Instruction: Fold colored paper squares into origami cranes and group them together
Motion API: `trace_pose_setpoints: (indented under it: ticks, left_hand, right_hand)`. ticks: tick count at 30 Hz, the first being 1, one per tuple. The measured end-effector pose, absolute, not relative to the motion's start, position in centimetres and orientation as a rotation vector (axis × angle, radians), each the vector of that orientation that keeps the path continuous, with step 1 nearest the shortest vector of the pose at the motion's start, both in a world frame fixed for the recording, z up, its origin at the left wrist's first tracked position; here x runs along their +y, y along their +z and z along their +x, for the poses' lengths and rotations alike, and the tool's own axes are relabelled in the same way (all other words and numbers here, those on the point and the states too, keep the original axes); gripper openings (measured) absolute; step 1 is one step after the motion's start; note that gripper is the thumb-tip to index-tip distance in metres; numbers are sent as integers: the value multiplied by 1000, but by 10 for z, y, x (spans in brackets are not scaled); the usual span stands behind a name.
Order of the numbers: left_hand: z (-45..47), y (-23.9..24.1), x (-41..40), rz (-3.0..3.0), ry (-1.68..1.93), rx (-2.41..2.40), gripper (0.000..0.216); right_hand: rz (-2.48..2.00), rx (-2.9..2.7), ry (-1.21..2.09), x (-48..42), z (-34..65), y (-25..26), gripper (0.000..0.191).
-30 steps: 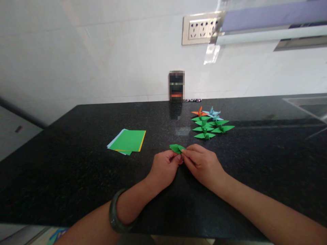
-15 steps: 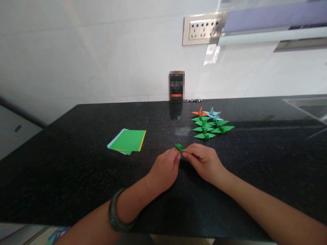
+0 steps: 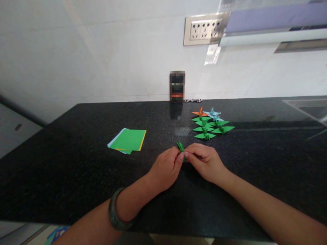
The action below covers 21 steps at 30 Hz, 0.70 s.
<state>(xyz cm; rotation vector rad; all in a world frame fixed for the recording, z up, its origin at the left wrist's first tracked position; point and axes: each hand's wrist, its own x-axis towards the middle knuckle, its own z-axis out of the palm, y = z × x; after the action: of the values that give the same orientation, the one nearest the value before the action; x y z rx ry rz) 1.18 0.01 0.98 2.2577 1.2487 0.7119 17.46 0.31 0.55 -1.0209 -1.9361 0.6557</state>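
A small folded green paper piece (image 3: 180,146) sticks up between my two hands over the black counter (image 3: 76,170). My left hand (image 3: 166,166), with a dark bangle on its wrist, pinches the piece from the left. My right hand (image 3: 204,161) pinches it from the right, thumb and forefinger pressed together. The fingertips of both hands meet at the paper, and most of the piece is hidden behind them.
A stack of flat paper sheets (image 3: 127,140), green on top, lies to the left. Several finished paper cranes (image 3: 208,124), green, orange and blue, sit behind my right hand. A dark phone (image 3: 177,86) leans against the wall under a socket panel (image 3: 203,30).
The green paper has been folded narrower: a broad flap seen a second ago is now a thin upright strip. Both hands stayed in place, fingers drawing closer together.
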Motion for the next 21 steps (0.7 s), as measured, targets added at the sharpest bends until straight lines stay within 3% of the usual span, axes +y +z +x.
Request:
trace_pose_setpoints:
  ticks: [21]
  left_hand:
    - [11, 7, 2, 2433, 845, 1356, 17]
  right_hand:
    - [-1023, -2059, 242, 1, 172, 4, 11]
